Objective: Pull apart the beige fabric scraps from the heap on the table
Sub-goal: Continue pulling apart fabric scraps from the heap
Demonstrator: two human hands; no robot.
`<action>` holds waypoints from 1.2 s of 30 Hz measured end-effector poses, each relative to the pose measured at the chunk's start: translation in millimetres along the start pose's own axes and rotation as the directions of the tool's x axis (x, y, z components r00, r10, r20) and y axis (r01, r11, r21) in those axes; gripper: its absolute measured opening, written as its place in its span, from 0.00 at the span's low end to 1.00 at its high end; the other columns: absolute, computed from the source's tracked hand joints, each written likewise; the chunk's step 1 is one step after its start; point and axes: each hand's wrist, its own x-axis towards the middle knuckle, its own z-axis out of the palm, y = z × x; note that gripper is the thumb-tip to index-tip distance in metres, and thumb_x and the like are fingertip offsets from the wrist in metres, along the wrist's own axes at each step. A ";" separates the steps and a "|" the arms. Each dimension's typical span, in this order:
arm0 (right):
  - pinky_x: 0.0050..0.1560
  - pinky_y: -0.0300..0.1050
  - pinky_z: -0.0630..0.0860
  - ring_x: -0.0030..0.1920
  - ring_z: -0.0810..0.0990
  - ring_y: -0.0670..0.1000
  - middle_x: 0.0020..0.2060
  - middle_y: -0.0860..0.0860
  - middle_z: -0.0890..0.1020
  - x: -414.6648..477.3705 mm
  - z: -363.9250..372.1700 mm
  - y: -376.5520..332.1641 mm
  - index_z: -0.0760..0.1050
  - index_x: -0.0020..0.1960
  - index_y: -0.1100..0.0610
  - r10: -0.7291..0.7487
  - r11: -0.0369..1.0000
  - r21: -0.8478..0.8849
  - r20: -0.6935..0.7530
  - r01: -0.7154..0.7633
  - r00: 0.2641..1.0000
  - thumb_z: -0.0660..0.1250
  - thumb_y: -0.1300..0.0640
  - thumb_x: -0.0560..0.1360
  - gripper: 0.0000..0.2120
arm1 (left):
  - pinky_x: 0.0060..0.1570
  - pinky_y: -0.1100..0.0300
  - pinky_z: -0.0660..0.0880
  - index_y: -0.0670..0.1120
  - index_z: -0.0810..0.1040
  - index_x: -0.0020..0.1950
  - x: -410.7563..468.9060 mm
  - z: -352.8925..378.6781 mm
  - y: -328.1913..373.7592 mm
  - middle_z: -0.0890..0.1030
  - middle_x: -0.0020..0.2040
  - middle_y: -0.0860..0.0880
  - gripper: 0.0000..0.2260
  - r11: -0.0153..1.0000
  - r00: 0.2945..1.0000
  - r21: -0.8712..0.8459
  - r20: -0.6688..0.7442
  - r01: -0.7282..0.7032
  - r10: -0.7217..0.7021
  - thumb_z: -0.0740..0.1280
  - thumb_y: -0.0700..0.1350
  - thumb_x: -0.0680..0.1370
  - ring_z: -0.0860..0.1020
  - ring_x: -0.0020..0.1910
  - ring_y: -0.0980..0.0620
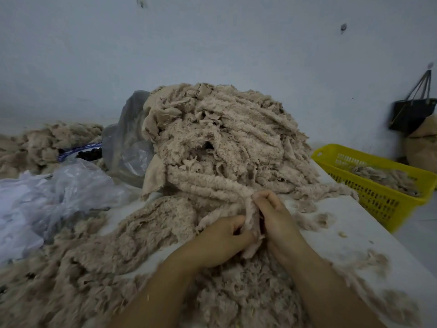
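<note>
- The heap (224,143) of beige fabric scraps rises as 1 tall mound in the centre of the frame. It sits on the white table (343,237), with its foot reaching down to the hands.
- Both hands meet at lower centre, just below the mound, on 1 fluffy beige strip (251,221) that runs upright between them.
- The left hand (222,235) has its fingers curled round the lower part of that strip, knuckles toward the camera.
- The right hand (276,218) grasps the same strip higher up. Its fingertips (259,197) are bent in and pinch the fabric where it joins the mound.
- The 2 hands lie just beside each other, with only the strip between them.
- A flatter spread of loose beige fluff (94,256) covers the lower left and runs under both forearms.
- Small tufts (324,220) lie scattered on the bare table at right.
- A yellow slotted basket (378,204) stands at the table's right edge, with a few beige scraps (383,177) inside.
- A clear plastic bag (59,185) is crumpled at left, and a greyer plastic bag (127,138) leans on the mound's left side.
- Another low beige pile (47,140) lies at far left, against the wall.
- A black bag (411,114) hangs by its straps on the wall at upper right.
</note>
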 end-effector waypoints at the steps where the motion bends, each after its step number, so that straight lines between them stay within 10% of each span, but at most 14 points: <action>1: 0.33 0.42 0.74 0.30 0.75 0.44 0.28 0.46 0.76 1.6 -0.5 -0.2 0.74 0.33 0.49 0.010 0.998 0.069 -0.045 -0.007 0.999 0.62 0.57 0.82 0.18 | 0.33 0.65 0.66 0.48 0.72 0.40 0.3 -1.3 0.5 0.72 0.32 0.56 0.13 1.000 1.000 -0.002 0.000 0.001 -0.001 0.63 0.51 0.83 0.68 0.30 0.59; 9: 0.37 0.47 0.77 0.34 0.79 0.51 0.32 0.52 0.79 10.9 2.3 -6.1 0.73 0.45 0.55 0.092 0.967 0.255 -0.227 -0.032 0.970 0.60 0.56 0.83 0.09 | 0.32 0.73 0.69 0.64 0.79 0.34 1.6 -5.7 1.0 0.76 0.28 0.64 0.19 0.974 0.941 -0.226 -0.330 0.002 -0.079 0.61 0.50 0.83 0.74 0.29 0.67; 14: 0.42 0.49 0.77 0.39 0.80 0.53 0.36 0.52 0.81 6.6 10.6 -6.9 0.75 0.44 0.53 0.001 0.980 0.196 -0.154 0.030 0.988 0.63 0.52 0.82 0.09 | 0.34 0.59 0.73 0.54 0.80 0.32 8.2 -11.3 0.1 0.79 0.27 0.60 0.17 0.843 0.693 -0.538 -0.608 -0.002 -0.386 0.65 0.52 0.81 0.77 0.27 0.61; 18: 0.46 0.61 0.83 0.48 0.85 0.61 0.47 0.59 0.85 5.2 -8.2 -10.4 0.78 0.45 0.51 0.027 0.975 0.224 -0.125 0.001 0.992 0.64 0.49 0.81 0.09 | 0.31 0.63 0.76 0.48 0.82 0.48 6.7 -39.6 -11.1 0.83 0.34 0.54 0.09 0.592 0.522 -0.752 -0.642 -0.289 -0.562 0.63 0.47 0.81 0.80 0.32 0.54; 23: 0.56 0.62 0.80 0.56 0.84 0.58 0.59 0.54 0.82 7.9 -15.3 -9.5 0.72 0.69 0.52 0.143 0.929 0.363 -0.157 -0.078 0.977 0.63 0.49 0.82 0.17 | 0.47 0.53 0.80 0.44 0.82 0.56 4.3 -40.7 -13.5 0.86 0.51 0.46 0.11 0.299 0.736 -0.900 -0.432 -0.317 -0.521 0.63 0.45 0.81 0.84 0.49 0.48; 26: 0.55 0.56 0.79 0.49 0.83 0.46 0.49 0.43 0.83 4.7 -14.5 -7.8 0.77 0.57 0.47 0.082 0.979 0.199 -0.207 -0.040 0.975 0.64 0.47 0.81 0.08 | 0.39 0.53 0.82 0.44 0.82 0.50 1.2 -42.6 -13.0 0.85 0.46 0.45 0.08 0.209 0.791 -0.922 -0.388 -0.328 -0.472 0.65 0.45 0.77 0.85 0.41 0.47; 29: 0.38 0.47 0.68 0.26 0.67 0.39 0.34 0.44 0.71 1.4 -16.8 -3.9 0.67 0.42 0.49 -0.166 0.955 -0.283 -0.271 0.086 0.948 0.64 0.50 0.81 0.11 | 0.41 0.53 0.83 0.42 0.83 0.51 -3.3 -42.2 -10.4 0.85 0.49 0.43 0.15 0.239 0.840 -0.930 -0.357 -0.278 -0.409 0.69 0.48 0.68 0.85 0.42 0.45; 32: 0.37 0.36 0.67 0.32 0.73 0.36 0.40 0.46 0.75 -1.3 -11.9 -1.8 0.71 0.41 0.47 -0.324 0.870 -0.441 -0.180 0.219 0.929 0.61 0.43 0.81 0.12 | 0.33 0.56 0.81 0.43 0.87 0.42 -5.7 -31.0 1.8 0.85 0.42 0.44 0.12 0.345 0.900 -0.922 -0.292 -0.175 -0.323 0.70 0.50 0.66 0.84 0.37 0.47; 36: 0.52 0.44 0.79 0.50 0.83 0.41 0.49 0.43 0.86 -10.2 2.6 5.5 0.83 0.50 0.42 0.006 0.976 -0.216 0.115 0.019 0.993 0.60 0.18 0.61 0.35 | 0.39 0.56 0.82 0.42 0.87 0.48 -6.7 -14.5 15.7 0.85 0.46 0.40 0.15 0.489 0.959 -0.871 -0.169 -0.037 -0.227 0.70 0.50 0.69 0.85 0.42 0.46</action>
